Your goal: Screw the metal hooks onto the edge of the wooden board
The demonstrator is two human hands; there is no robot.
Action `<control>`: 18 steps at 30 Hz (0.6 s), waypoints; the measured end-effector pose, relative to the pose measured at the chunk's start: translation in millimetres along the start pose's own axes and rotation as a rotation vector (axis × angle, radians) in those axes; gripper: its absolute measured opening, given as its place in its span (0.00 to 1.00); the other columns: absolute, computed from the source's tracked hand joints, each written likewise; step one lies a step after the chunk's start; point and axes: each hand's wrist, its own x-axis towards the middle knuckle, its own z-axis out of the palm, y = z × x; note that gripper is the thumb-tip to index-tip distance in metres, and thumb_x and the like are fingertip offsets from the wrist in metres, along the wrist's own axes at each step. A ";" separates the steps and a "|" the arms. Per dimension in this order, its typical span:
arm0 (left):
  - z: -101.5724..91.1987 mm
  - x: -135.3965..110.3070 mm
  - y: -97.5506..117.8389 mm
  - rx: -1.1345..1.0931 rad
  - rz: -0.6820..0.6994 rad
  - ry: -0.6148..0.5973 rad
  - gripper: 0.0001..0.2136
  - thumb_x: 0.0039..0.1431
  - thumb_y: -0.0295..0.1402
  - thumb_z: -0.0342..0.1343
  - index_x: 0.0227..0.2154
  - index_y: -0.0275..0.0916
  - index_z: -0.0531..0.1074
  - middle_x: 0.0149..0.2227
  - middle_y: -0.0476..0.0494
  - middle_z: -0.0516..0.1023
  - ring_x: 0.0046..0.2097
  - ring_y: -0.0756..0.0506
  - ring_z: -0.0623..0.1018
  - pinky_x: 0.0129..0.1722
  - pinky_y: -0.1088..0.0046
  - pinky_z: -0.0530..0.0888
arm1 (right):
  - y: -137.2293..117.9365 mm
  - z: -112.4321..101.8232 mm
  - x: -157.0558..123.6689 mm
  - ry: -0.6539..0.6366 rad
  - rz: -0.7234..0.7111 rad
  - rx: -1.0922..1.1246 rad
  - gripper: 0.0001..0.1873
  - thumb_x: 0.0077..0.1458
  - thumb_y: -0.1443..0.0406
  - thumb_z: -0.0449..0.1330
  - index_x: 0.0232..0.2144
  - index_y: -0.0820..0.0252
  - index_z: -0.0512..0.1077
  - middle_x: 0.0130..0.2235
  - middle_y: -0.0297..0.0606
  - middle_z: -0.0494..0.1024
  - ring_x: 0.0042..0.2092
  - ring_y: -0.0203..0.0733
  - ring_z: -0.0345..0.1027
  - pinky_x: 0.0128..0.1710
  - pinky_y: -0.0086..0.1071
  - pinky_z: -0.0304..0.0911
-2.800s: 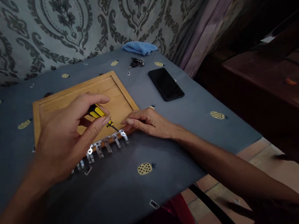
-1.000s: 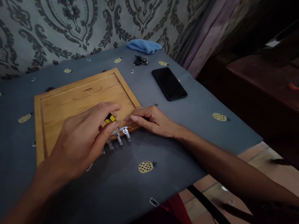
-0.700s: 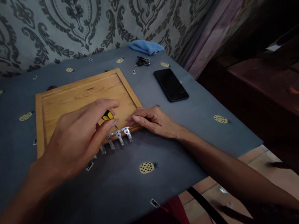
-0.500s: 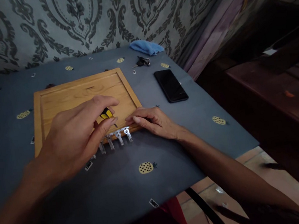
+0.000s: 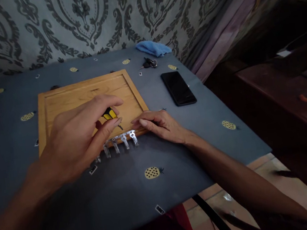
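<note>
A wooden board (image 5: 84, 97) with a raised rim lies on the blue-grey tablecloth. A metal hook rack (image 5: 119, 142) with several hooks runs along the board's near edge. My left hand (image 5: 79, 137) is closed round a yellow and black screwdriver (image 5: 110, 114), whose tip points down at the rack. My right hand (image 5: 162, 125) rests at the board's near right corner, fingers curled and pressed against the rack's right end.
A black phone (image 5: 178, 88) lies right of the board. Keys (image 5: 148, 62) and a folded blue cloth (image 5: 153, 48) sit by the patterned wall. The table's right edge (image 5: 245, 133) drops to a tiled floor, with dark wooden furniture (image 5: 284, 84) beyond.
My left hand has lifted a little with the screwdriver, so more of the handle and the tip show above the rack. The right hand has stayed at the board's corner.
</note>
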 end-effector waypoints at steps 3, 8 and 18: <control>-0.6 -0.9 -4.0 -0.023 -0.013 -0.014 0.11 0.72 0.37 0.51 0.52 0.45 0.72 0.45 0.50 0.84 0.36 0.47 0.83 0.34 0.72 0.74 | 0.4 -0.4 -0.1 0.005 -0.005 0.015 0.29 0.73 0.48 0.50 0.46 0.64 0.81 0.46 0.47 0.85 0.44 0.43 0.79 0.46 0.35 0.70; 0.7 -3.0 -8.5 -0.095 0.011 -0.066 0.11 0.72 0.35 0.50 0.52 0.40 0.73 0.45 0.46 0.83 0.36 0.48 0.82 0.35 0.73 0.75 | -1.4 -1.7 -0.4 0.023 0.027 0.039 0.26 0.72 0.49 0.52 0.44 0.60 0.82 0.45 0.45 0.85 0.47 0.44 0.80 0.49 0.36 0.71; -14.3 -17.3 -22.5 -0.047 0.053 -0.122 0.14 0.74 0.33 0.49 0.57 0.38 0.71 0.50 0.43 0.83 0.45 0.46 0.83 0.42 0.74 0.77 | 0.0 -3.0 -0.8 0.042 0.044 0.010 0.29 0.70 0.44 0.52 0.41 0.58 0.83 0.46 0.46 0.86 0.48 0.47 0.81 0.51 0.39 0.74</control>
